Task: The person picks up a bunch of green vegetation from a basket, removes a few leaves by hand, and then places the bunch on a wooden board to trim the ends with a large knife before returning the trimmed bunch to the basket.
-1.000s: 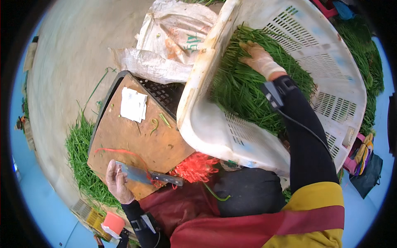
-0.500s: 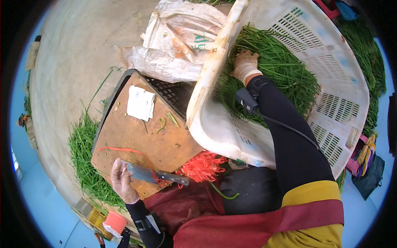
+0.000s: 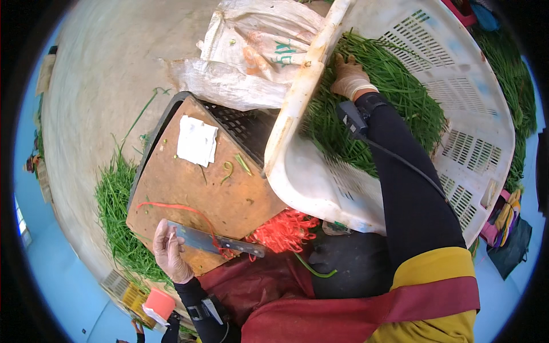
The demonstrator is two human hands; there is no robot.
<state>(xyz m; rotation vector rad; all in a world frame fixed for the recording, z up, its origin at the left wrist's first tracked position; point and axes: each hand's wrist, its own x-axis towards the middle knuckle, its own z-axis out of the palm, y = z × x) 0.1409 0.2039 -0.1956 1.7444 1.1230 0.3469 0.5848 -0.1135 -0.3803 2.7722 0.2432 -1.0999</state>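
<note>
My right hand [image 3: 350,79], in a pale glove, lies on a heap of long thin green leaves [image 3: 403,94], like garlic chives, in a white plastic basket [image 3: 320,197]. Its fingers are apart and bent toward the basket's near-left wall, tips partly among the leaves. No bunch shows in its grasp. My left hand [image 3: 171,252], gloved too, is raised at the board's near-left edge with fingers loosely bent and nothing visible in them. It is beside the blade end of a cleaver [image 3: 197,237], which lies on the brown cutting board [image 3: 183,183]. A red strip [image 3: 177,207] crosses under the cleaver.
A folded white cloth [image 3: 197,140] and green scraps lie on the board, set on a black crate [image 3: 240,126]. Red strips [image 3: 283,228] are bundled at its near-right corner. More greens [image 3: 123,211] lie left. A white sack [image 3: 229,86] lies beyond.
My right hand has shifted slightly up and right over the leaves, and its fingers show farther apart. The whole view has moved a little. My left hand and the cleaver stay in place.
</note>
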